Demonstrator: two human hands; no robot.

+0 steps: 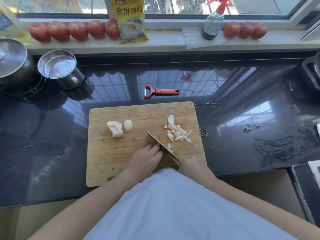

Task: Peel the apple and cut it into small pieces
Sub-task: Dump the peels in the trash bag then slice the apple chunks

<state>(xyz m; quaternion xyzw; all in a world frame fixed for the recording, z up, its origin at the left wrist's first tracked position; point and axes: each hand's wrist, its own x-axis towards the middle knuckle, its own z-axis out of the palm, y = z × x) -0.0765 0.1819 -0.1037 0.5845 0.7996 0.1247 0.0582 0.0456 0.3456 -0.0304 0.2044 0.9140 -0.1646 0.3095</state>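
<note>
Hands at the board: right hand point(190, 163) grips the knife point(161, 146); left hand point(147, 158) seemingly holds a hidden piece against it.
Uncut apple chunks point(117, 127) lie far-left, nearer the left hand.

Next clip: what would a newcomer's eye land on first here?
Probably the cleaver at the centre of the wooden cutting board, held by the right hand while the left hand steadies something beside the blade. Next, the cut apple pieces right of the blade, then the red tomatoes lining the windowsill.
</note>
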